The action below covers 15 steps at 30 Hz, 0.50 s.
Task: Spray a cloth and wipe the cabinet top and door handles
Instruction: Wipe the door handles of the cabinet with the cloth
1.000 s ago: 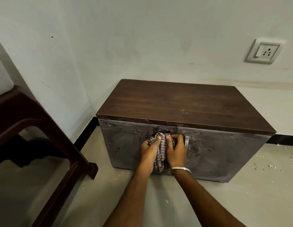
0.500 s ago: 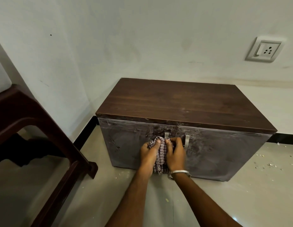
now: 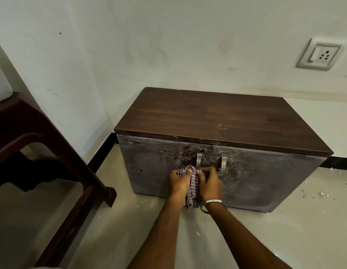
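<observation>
A low cabinet stands against the wall, with a dark wood top (image 3: 223,121) and two dusty grey doors. Each door has a metal handle: the left handle (image 3: 199,159) and the right handle (image 3: 223,163). A checked cloth (image 3: 192,188) hangs between my two hands at the foot of the left handle. My left hand (image 3: 179,180) grips the cloth from the left and my right hand (image 3: 208,181), with a metal bangle on its wrist, grips it from the right. The lower end of the left handle is hidden by the cloth and my fingers.
A dark brown plastic chair (image 3: 52,152) stands on the left, close to the cabinet. A wall socket (image 3: 319,54) is at the upper right. White crumbs (image 3: 320,193) lie on the tiled floor to the right of the cabinet.
Both hands have slid the cloth down the left handle, whose upper part is now uncovered.
</observation>
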Each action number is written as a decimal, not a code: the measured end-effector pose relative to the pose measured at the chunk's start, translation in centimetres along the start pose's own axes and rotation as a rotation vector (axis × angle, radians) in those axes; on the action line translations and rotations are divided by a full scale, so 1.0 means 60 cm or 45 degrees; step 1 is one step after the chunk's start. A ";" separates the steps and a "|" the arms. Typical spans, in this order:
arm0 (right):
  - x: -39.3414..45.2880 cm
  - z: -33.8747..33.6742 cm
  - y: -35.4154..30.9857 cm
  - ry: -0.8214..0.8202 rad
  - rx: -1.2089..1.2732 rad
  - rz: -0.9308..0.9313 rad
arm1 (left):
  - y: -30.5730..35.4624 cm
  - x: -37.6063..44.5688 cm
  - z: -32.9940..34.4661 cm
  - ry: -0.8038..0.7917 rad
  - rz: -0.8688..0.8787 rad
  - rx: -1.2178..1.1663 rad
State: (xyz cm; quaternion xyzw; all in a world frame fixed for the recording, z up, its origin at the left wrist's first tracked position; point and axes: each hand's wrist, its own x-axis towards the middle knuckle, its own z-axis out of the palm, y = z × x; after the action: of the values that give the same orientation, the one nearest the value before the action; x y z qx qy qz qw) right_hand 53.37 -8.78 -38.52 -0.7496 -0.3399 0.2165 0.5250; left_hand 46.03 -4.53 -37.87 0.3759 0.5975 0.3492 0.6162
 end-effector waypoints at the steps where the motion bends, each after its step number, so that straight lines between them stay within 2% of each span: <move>1: 0.003 0.000 -0.002 0.009 0.024 0.048 | -0.001 0.001 0.000 0.006 -0.016 -0.004; 5: 0.007 0.003 -0.007 0.021 0.135 0.157 | 0.000 0.004 -0.001 -0.013 -0.047 -0.001; 15: 0.013 0.019 0.004 0.048 0.094 0.207 | -0.002 0.009 -0.005 -0.049 -0.056 -0.061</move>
State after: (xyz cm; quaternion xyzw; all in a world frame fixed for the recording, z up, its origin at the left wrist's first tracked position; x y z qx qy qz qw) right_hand 53.18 -7.55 -39.13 -0.7588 -0.2598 0.2566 0.5392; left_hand 45.75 -4.11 -38.21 0.3543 0.5850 0.3425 0.6442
